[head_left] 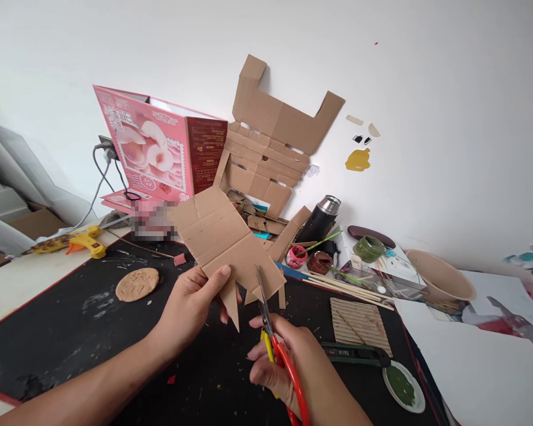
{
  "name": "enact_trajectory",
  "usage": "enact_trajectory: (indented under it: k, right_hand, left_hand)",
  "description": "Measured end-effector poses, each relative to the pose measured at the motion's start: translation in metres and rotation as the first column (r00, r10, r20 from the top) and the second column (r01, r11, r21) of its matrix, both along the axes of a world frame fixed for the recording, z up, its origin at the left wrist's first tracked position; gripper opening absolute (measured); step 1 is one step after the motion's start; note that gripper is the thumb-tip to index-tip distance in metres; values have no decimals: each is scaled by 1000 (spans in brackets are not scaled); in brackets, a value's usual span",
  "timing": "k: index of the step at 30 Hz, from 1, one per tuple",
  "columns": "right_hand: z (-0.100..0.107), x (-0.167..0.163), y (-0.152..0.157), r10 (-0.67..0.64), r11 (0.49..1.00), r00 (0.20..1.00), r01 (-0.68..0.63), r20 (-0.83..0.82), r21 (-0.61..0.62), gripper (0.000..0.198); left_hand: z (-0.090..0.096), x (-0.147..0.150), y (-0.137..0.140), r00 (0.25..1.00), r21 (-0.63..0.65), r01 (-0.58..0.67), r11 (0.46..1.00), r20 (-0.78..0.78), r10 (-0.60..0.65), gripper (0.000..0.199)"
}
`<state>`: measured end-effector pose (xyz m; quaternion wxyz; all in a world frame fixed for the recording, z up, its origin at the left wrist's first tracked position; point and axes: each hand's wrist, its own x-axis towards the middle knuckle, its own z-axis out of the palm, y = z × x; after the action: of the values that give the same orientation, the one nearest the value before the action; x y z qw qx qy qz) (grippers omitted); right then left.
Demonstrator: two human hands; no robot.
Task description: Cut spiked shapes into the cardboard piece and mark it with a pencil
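Cardboard piece (224, 239) pinched in left hand (190, 305), pointed tip down; right hand (284, 361) grips upright scissors (275, 343).

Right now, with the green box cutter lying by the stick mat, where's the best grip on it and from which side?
Grip the green box cutter across the middle of its long handle, coming from above. It lies flat on the black mat, so the two long sides are open. Its right end touches the paint dish and the stick mat sits close behind, so stay mid-handle.
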<state>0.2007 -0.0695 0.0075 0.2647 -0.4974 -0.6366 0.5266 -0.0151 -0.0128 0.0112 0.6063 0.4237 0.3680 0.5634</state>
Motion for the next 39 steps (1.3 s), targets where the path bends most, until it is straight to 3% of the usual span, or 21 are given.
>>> enact_trajectory:
  k: [6, 13, 20, 32, 39]
  right_hand:
    - [-2, -6, -3, -113, 994, 993, 113, 21, -5, 66]
    - [0, -5, -1, -102, 988, 985, 84, 142, 126, 40]
    - [1, -9, -2, -101, 988, 976, 76, 190, 137, 29]
    - [2, -13, 0, -193, 952, 940, 111, 280, 284, 35]
    - [-11, -14, 1, -220, 939, 925, 114, 310, 326, 36]
  left_hand:
    - [0, 3, -1, 1000, -23, 17, 1000, 7, -17, 47]
    - [1, 6, -6, 997, -16, 69, 997, -28, -70, 49]
    - [-1, 8, -4, 996, -29, 74, 997, -44, -75, 49]
    - [-6, 9, -2, 994, -29, 85, 996, -70, -87, 52]
    - [-7, 9, 0, 994, -27, 82, 996, -72, -84, 49]
